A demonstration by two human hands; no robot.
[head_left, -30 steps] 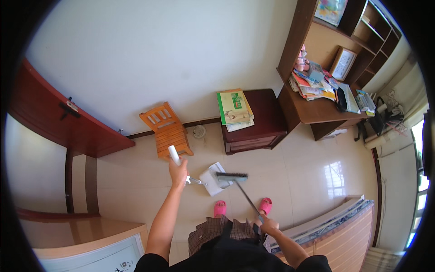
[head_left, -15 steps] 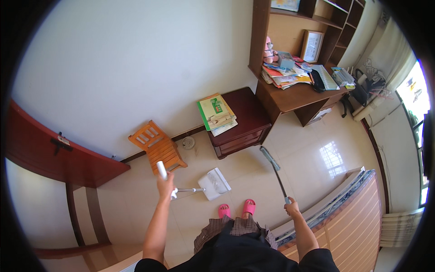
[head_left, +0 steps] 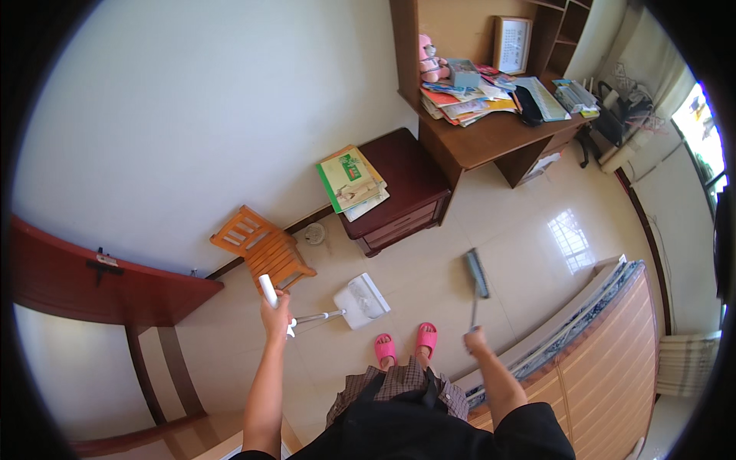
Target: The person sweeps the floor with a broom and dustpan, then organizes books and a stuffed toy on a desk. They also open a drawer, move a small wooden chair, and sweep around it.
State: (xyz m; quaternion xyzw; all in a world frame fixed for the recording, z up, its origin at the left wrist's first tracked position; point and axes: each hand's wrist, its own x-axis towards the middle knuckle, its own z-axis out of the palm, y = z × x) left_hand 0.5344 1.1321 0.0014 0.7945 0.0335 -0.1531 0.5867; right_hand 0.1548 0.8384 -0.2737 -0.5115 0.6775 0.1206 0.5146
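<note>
My left hand (head_left: 276, 316) is wrapped round the white upper handle of a long-handled dustpan. The white dustpan (head_left: 360, 300) rests on the tiled floor ahead of my feet, with some pale bits visible in its pan. In my right hand (head_left: 476, 343) is the stick of a broom. Its grey-blue broom head (head_left: 476, 274) is over the floor to the right of the dustpan, apart from it; whether the bristles touch the tiles I cannot tell.
A wooden chair (head_left: 264, 247) and a small round whitish object (head_left: 314, 234) are by the wall. A dark red cabinet (head_left: 395, 172) bears books. Beyond stands a cluttered desk (head_left: 471, 146). A bed (head_left: 590, 368) lies right, a red door (head_left: 115, 272) left.
The broom head has swung to the right and turned, and my right hand has moved slightly left. The dustpan stays on the floor in my left hand's grip. The whole view has shifted a little.
</note>
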